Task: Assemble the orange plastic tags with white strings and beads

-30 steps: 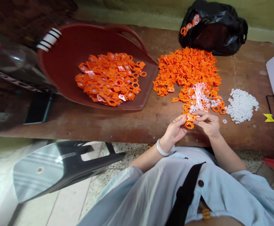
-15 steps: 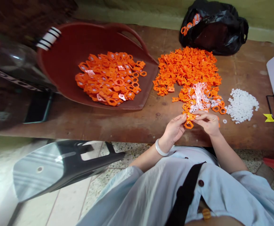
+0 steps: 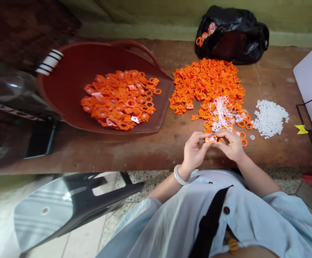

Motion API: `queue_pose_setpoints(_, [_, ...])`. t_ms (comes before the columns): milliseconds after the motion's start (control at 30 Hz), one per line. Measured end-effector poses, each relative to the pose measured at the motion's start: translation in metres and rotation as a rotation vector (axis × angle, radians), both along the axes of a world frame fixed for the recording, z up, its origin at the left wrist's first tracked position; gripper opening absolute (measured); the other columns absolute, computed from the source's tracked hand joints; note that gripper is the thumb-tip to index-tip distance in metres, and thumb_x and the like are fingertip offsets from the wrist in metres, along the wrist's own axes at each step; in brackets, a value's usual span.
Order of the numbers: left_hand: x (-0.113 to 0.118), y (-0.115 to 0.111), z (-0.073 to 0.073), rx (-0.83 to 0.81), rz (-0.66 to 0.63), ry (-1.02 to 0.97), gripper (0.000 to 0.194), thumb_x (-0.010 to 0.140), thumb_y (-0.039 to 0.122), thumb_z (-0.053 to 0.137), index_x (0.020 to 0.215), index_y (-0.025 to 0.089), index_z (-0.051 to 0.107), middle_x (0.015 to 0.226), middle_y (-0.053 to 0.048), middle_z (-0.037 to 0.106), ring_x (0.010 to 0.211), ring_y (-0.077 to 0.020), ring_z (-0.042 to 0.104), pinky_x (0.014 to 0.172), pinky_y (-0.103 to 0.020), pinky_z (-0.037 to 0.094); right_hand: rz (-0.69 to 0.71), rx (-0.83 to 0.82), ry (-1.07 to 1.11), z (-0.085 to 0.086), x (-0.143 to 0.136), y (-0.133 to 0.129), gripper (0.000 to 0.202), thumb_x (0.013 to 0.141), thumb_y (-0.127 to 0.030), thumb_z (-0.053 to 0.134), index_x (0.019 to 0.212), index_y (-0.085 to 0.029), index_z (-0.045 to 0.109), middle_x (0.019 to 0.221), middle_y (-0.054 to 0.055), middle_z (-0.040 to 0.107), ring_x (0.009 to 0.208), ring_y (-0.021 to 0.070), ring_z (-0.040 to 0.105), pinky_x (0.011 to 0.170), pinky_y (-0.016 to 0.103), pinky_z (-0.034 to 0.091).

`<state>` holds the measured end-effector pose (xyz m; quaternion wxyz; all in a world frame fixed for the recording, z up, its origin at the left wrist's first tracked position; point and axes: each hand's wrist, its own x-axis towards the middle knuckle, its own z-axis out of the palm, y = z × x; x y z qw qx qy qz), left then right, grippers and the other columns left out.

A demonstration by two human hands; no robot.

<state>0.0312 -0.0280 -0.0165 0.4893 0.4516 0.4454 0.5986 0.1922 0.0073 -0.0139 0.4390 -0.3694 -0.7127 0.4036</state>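
Fingers (image 3: 199, 135) at work, and it's a two-handed grip! The left hand (image 3: 194, 152) and the right hand (image 3: 231, 146) meet over the near edge of the bench (image 3: 134, 154), fingertips and thumbs pinching a small orange piece (image 3: 211, 139) between them, something whitish showing inside it. A pale bangle (image 3: 180, 175) circles the left wrist.

Just beyond the hands, white strings (image 3: 222, 109) sprawl in a tangle over orange parts and white discs, and behind them rises the big orange heap (image 3: 208, 79). Over to the right, a spread of small white pieces (image 3: 271, 116), with one loose disc (image 3: 252, 137) lying just beside it, and farther right a yellow scrap (image 3: 301, 129).

Look left: the wide dark-red tub (image 3: 72, 82) carries its own pile of orange parts (image 3: 121, 102), some with whitish centres. At the back, by the wall, sits a black plastic bag (image 3: 239, 39), mouth open, orange and white parts (image 3: 204, 36) peeking out at its left side. Below the bench on the left, a grey stool (image 3: 44, 209).
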Motion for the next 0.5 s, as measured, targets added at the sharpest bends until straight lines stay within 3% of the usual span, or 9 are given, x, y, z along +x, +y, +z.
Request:
queue_pose_setpoints(167, [0.002, -0.012, 0.017, 0.057, -0.019, -0.039, 0.016, 0.075, 0.03, 0.077, 0.089, 0.024, 0.073, 0.087, -0.006, 0.064, 0.085, -0.0195, 0.056, 0.086, -0.03, 0.043, -0.004, 0.188, 0.04, 0.016, 0.001, -0.011, 0.015, 0.083, -0.034, 0.071, 0.096, -0.027, 0.069, 0.092, 0.005, 0.075, 0.084, 0.0194, 0.07, 0.076, 0.034, 0.056])
queue_pose_setpoints(267, [0.005, -0.015, 0.024, 0.051, -0.003, -0.085, 0.02, 0.071, 0.032, 0.081, 0.086, 0.021, 0.074, 0.084, -0.005, 0.064, 0.083, -0.0186, 0.057, 0.085, -0.03, 0.044, -0.003, 0.177, 0.073, 0.022, 0.0, -0.015, 0.015, 0.081, -0.033, 0.074, 0.094, -0.027, 0.07, 0.089, 0.004, 0.075, 0.081, 0.0188, 0.069, 0.075, 0.034, 0.055])
queue_pose_setpoints(367, [0.007, -0.008, 0.017, -0.019, 0.036, -0.055, 0.026, 0.074, 0.038, 0.078, 0.089, 0.019, 0.072, 0.086, -0.005, 0.067, 0.081, -0.0166, 0.06, 0.08, -0.029, 0.047, -0.057, -0.056, 0.08, 0.02, -0.002, -0.009, 0.02, 0.075, -0.041, 0.077, 0.081, -0.024, 0.071, 0.08, 0.003, 0.073, 0.073, 0.0172, 0.066, 0.07, 0.033, 0.053])
queue_pose_setpoints(500, [0.004, 0.008, -0.001, -0.15, -0.071, -0.088, 0.043, 0.082, 0.049, 0.067, 0.114, 0.02, 0.065, 0.087, -0.004, 0.071, 0.078, -0.0133, 0.064, 0.075, -0.027, 0.051, -0.117, -0.666, 0.272, 0.008, -0.002, 0.012, 0.038, 0.06, -0.052, 0.082, 0.062, -0.019, 0.063, 0.057, -0.002, 0.062, 0.05, 0.0097, 0.053, 0.049, 0.024, 0.043])
